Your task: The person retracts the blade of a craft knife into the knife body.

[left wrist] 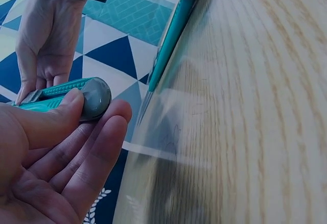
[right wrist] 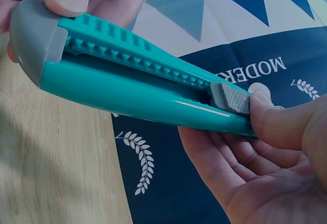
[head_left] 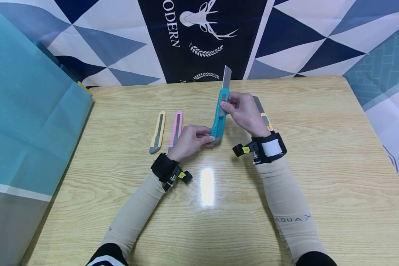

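Note:
A teal utility knife (head_left: 220,111) is held tilted above the table, its long blade (head_left: 227,77) out and pointing at the far edge. My right hand (head_left: 244,111) grips its middle, the thumb at the grey slider (right wrist: 230,97). The left hand (head_left: 193,140) pinches the grey end cap (left wrist: 96,99) between thumb and fingers. To the left lie a yellow utility knife (head_left: 158,132) and a pink one (head_left: 176,129), the pink partly hidden by my left hand. Another yellow knife (head_left: 265,119), blade out, is partly covered by my right wrist.
The wooden table (head_left: 319,159) ends at a patterned cloth (head_left: 119,40) behind. A blue and grey covering (head_left: 30,103) stands along the left side. In the left wrist view, a teal knife-like thing (left wrist: 173,38) lies by the table edge.

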### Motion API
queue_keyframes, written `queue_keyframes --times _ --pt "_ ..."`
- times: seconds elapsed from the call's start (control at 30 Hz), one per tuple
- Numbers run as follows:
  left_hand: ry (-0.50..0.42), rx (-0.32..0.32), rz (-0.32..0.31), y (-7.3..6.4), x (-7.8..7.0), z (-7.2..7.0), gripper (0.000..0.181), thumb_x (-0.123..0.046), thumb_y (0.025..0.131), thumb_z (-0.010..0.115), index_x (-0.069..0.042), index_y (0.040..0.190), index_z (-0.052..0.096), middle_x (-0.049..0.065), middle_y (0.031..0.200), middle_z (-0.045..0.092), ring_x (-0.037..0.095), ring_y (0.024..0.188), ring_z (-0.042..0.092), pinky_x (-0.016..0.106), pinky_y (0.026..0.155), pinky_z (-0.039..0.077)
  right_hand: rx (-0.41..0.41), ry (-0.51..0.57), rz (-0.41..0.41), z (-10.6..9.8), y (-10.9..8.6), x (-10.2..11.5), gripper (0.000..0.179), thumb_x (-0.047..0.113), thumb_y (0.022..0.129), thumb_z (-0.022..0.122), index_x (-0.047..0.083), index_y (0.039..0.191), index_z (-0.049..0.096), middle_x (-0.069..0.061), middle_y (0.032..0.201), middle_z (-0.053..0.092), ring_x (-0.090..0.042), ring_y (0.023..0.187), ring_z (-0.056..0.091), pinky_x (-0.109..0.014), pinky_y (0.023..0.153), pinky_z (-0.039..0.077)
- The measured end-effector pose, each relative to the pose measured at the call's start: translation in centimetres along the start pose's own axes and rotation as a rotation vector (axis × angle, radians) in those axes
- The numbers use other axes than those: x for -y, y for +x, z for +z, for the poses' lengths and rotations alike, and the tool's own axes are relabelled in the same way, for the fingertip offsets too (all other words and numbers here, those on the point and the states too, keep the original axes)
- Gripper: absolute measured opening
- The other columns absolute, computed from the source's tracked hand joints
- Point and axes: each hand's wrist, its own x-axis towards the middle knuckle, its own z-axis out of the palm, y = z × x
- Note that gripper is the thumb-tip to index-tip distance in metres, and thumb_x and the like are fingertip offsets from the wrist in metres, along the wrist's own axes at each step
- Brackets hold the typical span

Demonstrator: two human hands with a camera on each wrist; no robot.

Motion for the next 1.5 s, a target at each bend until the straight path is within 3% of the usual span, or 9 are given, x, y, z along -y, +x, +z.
queue_keyframes --times 0.33,0.57,0.7,0.83,0.97,1.1,1.17,1.33,1.5 --pt "-0.004 0.005 -0.001 0.0 0.0 -0.2 0.019 -0.008 0.086 0.065 0.0 0.103 0.067 0.008 0.084 0.07 0.016 0.072 0.066 0.032 0.066 0.06 -0.001 0.009 -0.011 0.2 0.1 0.1 0.016 0.013 0.093 0.057 0.001 0.101 0.064 -0.01 0.085 0.066 -0.021 0.072 0.058 -0.029 0.061 0.043" --pt "-0.049 0.002 -0.021 0.0 0.1 -0.3 0.02 -0.007 0.086 0.065 0.002 0.104 0.066 0.012 0.087 0.07 0.018 0.074 0.066 0.034 0.068 0.06 0.009 -0.012 -0.01 0.4 0.3 0.2 0.016 0.012 0.092 0.059 0.002 0.103 0.062 -0.008 0.089 0.065 -0.012 0.075 0.061 -0.032 0.072 0.053" --pt "0.0 -0.028 -0.011 0.0 0.0 -0.5 0.021 -0.008 0.086 0.065 0.0 0.106 0.066 0.01 0.087 0.07 0.015 0.073 0.066 0.035 0.07 0.059 -0.012 0.004 -0.026 0.6 0.4 0.2 0.015 0.013 0.092 0.059 0.003 0.103 0.062 -0.008 0.087 0.065 -0.011 0.074 0.061 -0.031 0.07 0.052" --pt "0.06 -0.081 0.021 0.0 0.0 -0.6 0.022 -0.009 0.086 0.066 -0.001 0.106 0.067 0.009 0.089 0.07 0.014 0.073 0.066 0.032 0.071 0.058 -0.019 0.055 -0.018 0.7 0.5 0.0 0.02 0.017 0.093 0.057 0.002 0.105 0.062 -0.009 0.089 0.066 -0.011 0.075 0.063 -0.031 0.072 0.055" --pt "0.033 -0.109 0.055 0.0 0.0 -0.7 0.022 -0.007 0.085 0.066 0.001 0.106 0.066 0.013 0.093 0.07 0.014 0.074 0.066 0.031 0.07 0.059 0.062 0.182 0.03 0.7 0.1 0.9 0.031 0.024 0.098 0.049 -0.003 0.106 0.063 -0.015 0.092 0.064 -0.018 0.078 0.063 -0.037 0.071 0.059" --pt "-0.017 -0.109 0.054 -0.7 -2.0 -0.8 0.022 0.001 0.085 0.063 0.007 0.106 0.064 0.021 0.095 0.068 0.024 0.077 0.066 0.039 0.073 0.058 0.116 0.246 0.067 0.9 0.0 1.1 0.041 0.031 0.1 0.043 -0.005 0.105 0.063 -0.018 0.093 0.062 -0.022 0.08 0.061 -0.035 0.066 0.06" --pt "-0.031 -0.107 0.053 -0.7 -2.1 -0.8 0.021 0.003 0.085 0.063 0.009 0.105 0.064 0.023 0.095 0.067 0.028 0.078 0.066 0.043 0.074 0.058 0.113 0.239 0.075 1.0 0.1 0.7 0.044 0.034 0.1 0.042 -0.004 0.105 0.063 -0.016 0.093 0.063 -0.022 0.08 0.061 -0.031 0.063 0.06" --pt "-0.055 -0.102 0.063 0.1 -0.2 -0.8 0.022 -0.001 0.084 0.065 0.004 0.105 0.065 0.02 0.095 0.068 0.025 0.076 0.066 0.043 0.073 0.058 0.117 0.251 0.102 1.2 0.3 0.3 0.048 0.039 0.098 0.041 -0.003 0.103 0.064 -0.017 0.091 0.063 -0.023 0.077 0.062 -0.031 0.062 0.06" --pt "-0.032 -0.1 0.07 0.2 0.0 -0.9 0.022 -0.004 0.084 0.066 0.003 0.106 0.066 0.017 0.094 0.069 0.021 0.075 0.066 0.036 0.071 0.059 0.108 0.254 0.097 1.3 0.3 0.2 0.048 0.039 0.099 0.041 -0.003 0.1 0.064 -0.018 0.088 0.063 -0.024 0.077 0.062 -0.034 0.061 0.06"
